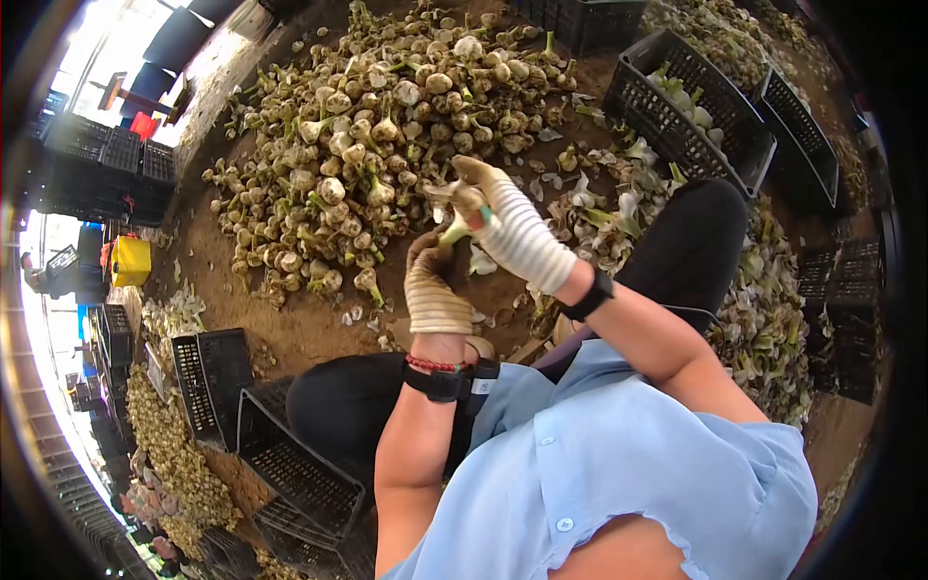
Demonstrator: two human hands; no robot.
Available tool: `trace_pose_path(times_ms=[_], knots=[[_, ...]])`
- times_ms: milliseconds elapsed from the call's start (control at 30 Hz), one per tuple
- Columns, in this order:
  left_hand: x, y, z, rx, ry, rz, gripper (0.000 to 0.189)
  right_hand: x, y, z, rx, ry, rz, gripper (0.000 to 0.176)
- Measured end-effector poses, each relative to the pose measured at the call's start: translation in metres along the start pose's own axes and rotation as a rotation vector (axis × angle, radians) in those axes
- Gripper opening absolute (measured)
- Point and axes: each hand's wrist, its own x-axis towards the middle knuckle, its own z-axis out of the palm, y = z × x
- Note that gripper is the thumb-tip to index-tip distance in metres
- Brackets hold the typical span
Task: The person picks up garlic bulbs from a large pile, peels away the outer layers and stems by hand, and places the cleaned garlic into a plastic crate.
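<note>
My left hand (437,290), in a soiled striped work glove, is closed around a pale garlic bulb (454,230) with a bit of green stem. Close beside it, my right hand (517,230), gloved the same way, is curled around a small object (484,215) showing green and red; its kind is mostly hidden by the fingers. Just beyond both hands spreads a large heap of garlic bulbs (387,126) with soil and short stems on them. Loose white peelings lie on the ground under the hands.
A black crate (628,92) holding trimmed bulbs stands at upper right. Peeled skins and leaves (764,329) pile up beside my right leg. More black crates (300,464) sit at lower left. Stacked crates and a yellow container (130,261) are farther left.
</note>
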Motion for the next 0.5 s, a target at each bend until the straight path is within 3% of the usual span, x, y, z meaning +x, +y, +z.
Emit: trace_pose_path(times_ms=[100, 167, 300, 400, 433, 467, 500], knots=[[-0.013, -0.001, 0.011, 0.020, 0.082, 0.020, 0.021, 0.015, 0.005, 0.008, 0.008, 0.010, 0.172, 0.031], [-0.013, 0.001, 0.007, 0.010, 0.068, 0.000, 0.022, 0.029, 0.062, 0.021, 0.605, 0.110, 0.300, 0.019], [-0.013, 0.003, 0.010, 0.014, 0.117, -0.068, 0.026, 0.045, 0.092, 0.012, 0.651, 0.030, 0.517, 0.020], [-0.005, -0.005, -0.011, 0.020, -0.019, -0.034, 0.025, 0.049, 0.071, 0.006, 0.429, 0.036, 0.874, 0.072], [-0.003, -0.005, -0.014, 0.021, -0.017, -0.035, 0.025, 0.042, 0.058, -0.006, 0.715, 0.048, 1.090, 0.072], [-0.002, -0.005, -0.017, -0.006, -0.023, -0.075, 0.023, 0.037, 0.063, -0.017, 0.717, 0.045, 1.091, 0.072], [0.000, -0.004, -0.018, -0.030, -0.033, -0.115, 0.021, 0.033, 0.069, -0.027, 0.273, -0.107, 0.714, 0.068]])
